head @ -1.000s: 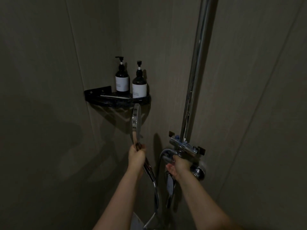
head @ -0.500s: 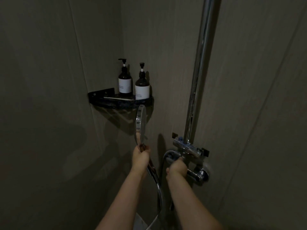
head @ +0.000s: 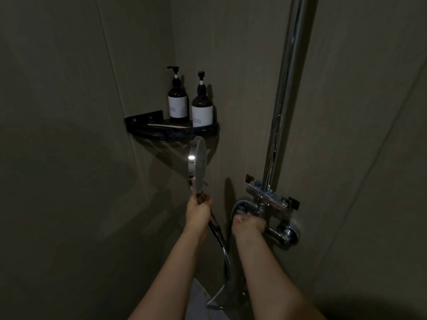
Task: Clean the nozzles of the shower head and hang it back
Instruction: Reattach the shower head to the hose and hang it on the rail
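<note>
Holding the shower head (head: pixel 197 158) up, under the shelf's (head: pixel 171 132) front edge.
Left hand (head: pixel 198 212) wrapped tight round its handle; right hand (head: pixel 248 225) curled round the tap (head: pixel 272 202).

Chrome shower head (head: pixel 198 158) upright (edge-on)

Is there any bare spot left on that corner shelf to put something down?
The corner shelf is free mainly on its left half, between the wall bracket and the left pump bottle, apart from a thin pale stick lying there. The right half is crowded: the right pump bottle stands close beside the left one, and the shower head is held up just below the rim.
</note>
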Demonstrator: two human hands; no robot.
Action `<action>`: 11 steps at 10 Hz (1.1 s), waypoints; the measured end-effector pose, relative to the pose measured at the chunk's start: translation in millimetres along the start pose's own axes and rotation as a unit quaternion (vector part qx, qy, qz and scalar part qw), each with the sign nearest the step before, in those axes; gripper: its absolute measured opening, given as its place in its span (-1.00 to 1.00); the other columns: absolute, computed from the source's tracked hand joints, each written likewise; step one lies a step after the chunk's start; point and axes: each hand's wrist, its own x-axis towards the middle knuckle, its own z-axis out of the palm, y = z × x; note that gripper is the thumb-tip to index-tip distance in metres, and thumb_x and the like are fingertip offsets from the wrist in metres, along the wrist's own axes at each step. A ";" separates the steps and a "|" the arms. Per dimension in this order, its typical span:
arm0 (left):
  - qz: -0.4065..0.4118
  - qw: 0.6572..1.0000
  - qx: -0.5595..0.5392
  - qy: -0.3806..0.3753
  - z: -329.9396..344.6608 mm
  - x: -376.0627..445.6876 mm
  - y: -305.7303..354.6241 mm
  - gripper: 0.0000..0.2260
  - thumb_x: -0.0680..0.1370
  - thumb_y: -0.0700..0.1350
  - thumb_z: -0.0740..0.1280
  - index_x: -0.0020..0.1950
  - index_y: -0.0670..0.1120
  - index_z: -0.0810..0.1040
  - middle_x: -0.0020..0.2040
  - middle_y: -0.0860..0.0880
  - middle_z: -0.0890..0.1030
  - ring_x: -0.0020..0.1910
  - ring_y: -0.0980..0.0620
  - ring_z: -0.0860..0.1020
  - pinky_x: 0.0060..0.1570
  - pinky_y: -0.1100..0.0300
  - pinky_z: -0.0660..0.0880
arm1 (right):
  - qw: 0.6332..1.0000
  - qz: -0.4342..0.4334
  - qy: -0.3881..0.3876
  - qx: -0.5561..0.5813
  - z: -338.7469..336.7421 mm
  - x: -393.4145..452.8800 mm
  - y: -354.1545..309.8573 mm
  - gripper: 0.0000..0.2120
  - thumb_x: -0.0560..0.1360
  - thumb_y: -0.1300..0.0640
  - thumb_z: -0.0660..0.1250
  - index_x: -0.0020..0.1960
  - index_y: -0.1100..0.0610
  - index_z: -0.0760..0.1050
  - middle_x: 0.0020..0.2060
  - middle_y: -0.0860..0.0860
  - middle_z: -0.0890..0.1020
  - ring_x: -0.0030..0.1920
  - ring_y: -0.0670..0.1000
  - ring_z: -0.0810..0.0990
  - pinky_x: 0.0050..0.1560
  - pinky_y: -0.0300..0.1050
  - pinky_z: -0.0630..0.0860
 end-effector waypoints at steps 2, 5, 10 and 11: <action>0.016 0.999 0.009 -0.027 10.8 -7.7 -2.9 -0.82 0.52 -0.39 0.21 0.02 -0.16 0.48 -0.23 -0.01 0.53 -0.23 0.06 0.50 -0.34 0.42 0.47 | 0.999 -0.035 0.010 -0.001 -6.4 -3.3 -5.7 -0.69 0.58 0.16 0.08 -0.34 0.07 0.25 -0.51 -0.03 0.35 -0.79 -0.06 0.25 -0.76 -0.37 0.16; -0.013 0.997 0.066 -0.034 7.0 -8.2 -8.6 -0.78 0.52 -0.28 0.27 0.14 -0.12 0.51 0.06 -0.13 0.61 0.08 -0.12 0.57 0.22 -0.05 0.48 | 0.983 0.097 -0.072 0.140 -34.0 1.5 -15.7 -0.65 0.62 0.06 -0.04 -0.28 0.15 0.30 -0.76 -0.01 0.31 -0.78 -0.12 0.21 -0.78 -0.40 0.10; 0.049 0.986 0.149 -0.064 1.5 -25.1 -2.0 -0.88 0.57 -0.23 0.21 0.10 -0.12 0.36 0.00 -0.08 0.50 0.06 -0.05 0.49 0.17 0.07 0.41 | 0.918 -0.116 0.041 -0.378 -86.0 10.6 66.4 -0.82 0.53 0.26 0.20 -0.01 0.29 0.56 -0.06 0.27 0.62 -0.01 0.19 0.59 -0.10 -0.13 0.41; 0.053 0.981 0.168 -0.084 -0.4 -30.8 -1.1 -0.87 0.56 -0.27 0.21 0.06 -0.12 0.31 -0.02 -0.03 0.48 0.02 0.02 0.46 0.10 0.14 0.38 | 0.897 -0.133 0.040 -0.419 -86.9 7.4 63.4 -0.77 0.54 0.21 0.23 0.06 0.35 0.55 0.02 0.29 0.62 0.05 0.20 0.58 -0.06 -0.10 0.43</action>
